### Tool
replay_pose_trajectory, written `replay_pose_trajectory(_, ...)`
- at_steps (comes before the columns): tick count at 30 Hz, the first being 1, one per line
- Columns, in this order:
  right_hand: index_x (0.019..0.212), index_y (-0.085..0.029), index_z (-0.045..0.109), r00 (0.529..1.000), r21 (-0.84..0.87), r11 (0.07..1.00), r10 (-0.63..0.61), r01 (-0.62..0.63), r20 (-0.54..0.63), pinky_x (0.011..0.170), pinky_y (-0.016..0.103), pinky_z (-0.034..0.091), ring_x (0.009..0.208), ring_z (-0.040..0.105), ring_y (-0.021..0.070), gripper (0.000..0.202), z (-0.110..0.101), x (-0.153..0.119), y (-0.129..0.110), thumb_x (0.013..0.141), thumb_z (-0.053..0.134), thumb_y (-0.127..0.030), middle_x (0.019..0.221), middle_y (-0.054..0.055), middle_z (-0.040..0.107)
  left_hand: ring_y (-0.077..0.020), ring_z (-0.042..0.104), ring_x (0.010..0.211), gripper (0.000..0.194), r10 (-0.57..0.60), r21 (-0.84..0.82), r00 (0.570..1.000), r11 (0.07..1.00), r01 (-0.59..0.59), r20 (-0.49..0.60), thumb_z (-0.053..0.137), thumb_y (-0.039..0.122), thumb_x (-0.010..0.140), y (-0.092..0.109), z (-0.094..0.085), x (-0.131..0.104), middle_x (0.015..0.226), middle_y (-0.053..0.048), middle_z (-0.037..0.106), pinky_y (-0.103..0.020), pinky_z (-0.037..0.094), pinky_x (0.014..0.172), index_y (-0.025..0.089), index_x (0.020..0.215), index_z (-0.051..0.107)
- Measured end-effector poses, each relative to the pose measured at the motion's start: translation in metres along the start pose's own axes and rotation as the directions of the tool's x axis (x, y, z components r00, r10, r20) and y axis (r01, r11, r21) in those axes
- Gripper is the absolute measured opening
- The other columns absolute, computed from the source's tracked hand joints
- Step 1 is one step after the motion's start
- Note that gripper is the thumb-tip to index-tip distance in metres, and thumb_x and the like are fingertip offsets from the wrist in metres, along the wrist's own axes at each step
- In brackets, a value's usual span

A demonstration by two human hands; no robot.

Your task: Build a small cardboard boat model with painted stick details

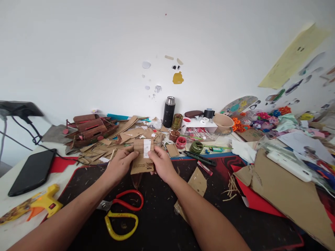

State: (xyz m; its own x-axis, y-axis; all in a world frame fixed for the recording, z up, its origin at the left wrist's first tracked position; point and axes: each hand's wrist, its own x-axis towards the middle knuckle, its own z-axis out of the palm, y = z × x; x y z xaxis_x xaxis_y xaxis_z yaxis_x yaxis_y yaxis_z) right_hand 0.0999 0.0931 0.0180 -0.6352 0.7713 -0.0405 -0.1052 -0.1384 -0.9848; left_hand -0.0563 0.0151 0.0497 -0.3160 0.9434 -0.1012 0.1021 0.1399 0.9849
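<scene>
Between both hands, above the dark desk mat (157, 223), I hold up a small piece of brown cardboard (140, 164) with a white label strip and some print on it. My left hand (119, 164) grips its left edge, thumb on the near face. On the right edge, my right hand (163, 164) pinches it with the thumb lying by the white strip. The fingers behind the piece are mostly hidden. Below my left hand lie scissors (125, 212) with one red and one yellow handle, their blades partly covered by my left forearm.
A yellow glue gun (43, 205) and a black phone (32, 170) lie at left. Behind my hands are cardboard scraps (96, 153), a brown model boat (91, 130), a black flask (169, 113) and paint jars (196, 147). Large cardboard (285, 195) covers the right side.
</scene>
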Motion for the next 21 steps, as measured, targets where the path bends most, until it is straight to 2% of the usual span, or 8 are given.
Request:
replay_pose_trajectory(6,0.088,-0.023,0.058,1.0,-0.003,1.0,-0.01,0.01,0.008,0.032,0.02,0.036,0.033,0.044,0.0089,0.028,-0.0005,0.0013,0.0035,0.086,0.064,-0.051,0.053,-0.011,0.049,-0.0295,0.076,0.077,0.045,0.071,0.029,0.997,0.997,-0.071,-0.002,0.073,0.051,0.079,0.004,0.0006,-0.0009,0.092,-0.007,0.084,-0.036,0.059,0.072,0.017,0.107,0.079)
replay_pose_trajectory(12,0.09,-0.023,0.061,1.0,0.029,0.999,-0.013,0.013,-0.023,0.032,0.021,0.036,0.036,0.042,0.0091,0.027,0.0015,0.0034,0.0073,0.086,0.065,-0.049,0.057,-0.01,0.049,-0.0305,0.077,0.075,0.05,0.006,0.0,0.999,1.0,-0.006,0.035,0.078,0.054,0.077,0.0067,0.0012,-0.0019,0.087,-0.008,0.084,-0.037,0.06,0.07,0.016,0.11,0.078)
replay_pose_trajectory(15,0.091,-0.024,0.061,1.0,0.006,1.0,0.005,-0.005,0.002,0.035,0.021,0.038,0.035,0.042,0.0101,0.028,0.001,0.003,0.007,0.088,0.066,-0.051,0.049,-0.012,0.044,-0.0307,0.078,0.076,0.055,0.007,-0.077,0.998,0.997,-0.002,0.059,0.083,0.056,0.074,0.006,-0.0002,-0.0011,0.091,-0.009,0.084,-0.038,0.061,0.07,0.017,0.112,0.077)
replay_pose_trajectory(21,0.095,-0.023,0.061,0.999,-0.052,0.998,-0.019,0.021,0.048,0.036,0.02,0.038,0.035,0.048,0.0109,0.029,0.0015,-0.0008,0.0036,0.092,0.064,-0.051,0.051,-0.011,0.05,-0.0304,0.079,0.076,0.07,-0.031,-0.193,0.999,0.98,0.039,0.043,0.09,0.057,0.07,0.0016,-0.0006,0.0001,0.099,-0.009,0.085,-0.037,0.063,0.064,0.018,0.125,0.071)
